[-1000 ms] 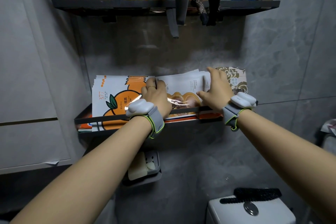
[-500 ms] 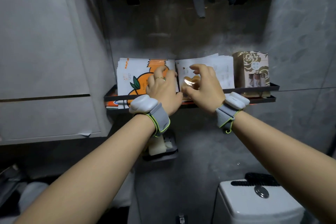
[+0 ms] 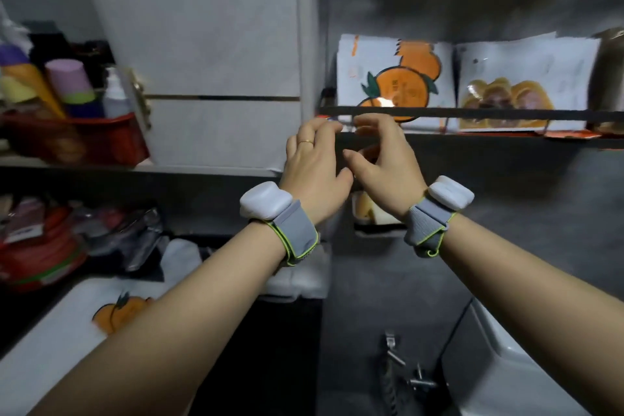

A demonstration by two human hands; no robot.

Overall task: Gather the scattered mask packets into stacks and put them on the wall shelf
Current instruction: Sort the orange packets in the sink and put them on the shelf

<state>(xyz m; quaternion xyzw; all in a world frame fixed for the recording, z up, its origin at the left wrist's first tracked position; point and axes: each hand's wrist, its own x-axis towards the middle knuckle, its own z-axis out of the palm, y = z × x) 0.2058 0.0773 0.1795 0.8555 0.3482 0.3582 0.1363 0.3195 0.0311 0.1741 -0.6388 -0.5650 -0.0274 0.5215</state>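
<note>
Two stacks of mask packets stand upright on the black wall shelf [image 3: 472, 114]: an orange-fruit stack [image 3: 391, 78] on the left and a white stack with a golden picture [image 3: 520, 78] to its right. My left hand [image 3: 314, 165] and my right hand [image 3: 385, 162] hover side by side just below and in front of the shelf's left end, fingers apart and curled, holding nothing. One more orange-fruit packet [image 3: 118, 312] lies flat on a white surface at the lower left, partly hidden by my left forearm.
A red basket [image 3: 84, 142] with bottles and a purple cup sits on a ledge at the left. Red and silvery packets [image 3: 67, 240] pile below it. A white cabinet [image 3: 216, 61] adjoins the shelf. A soap dish [image 3: 371, 213] hangs under the shelf; a toilet tank [image 3: 526, 365] stands at the lower right.
Both hands have let go of the packet stacks and pulled back off the shelf. The view has swung left and down, bringing the left ledge and the loose packet into sight.
</note>
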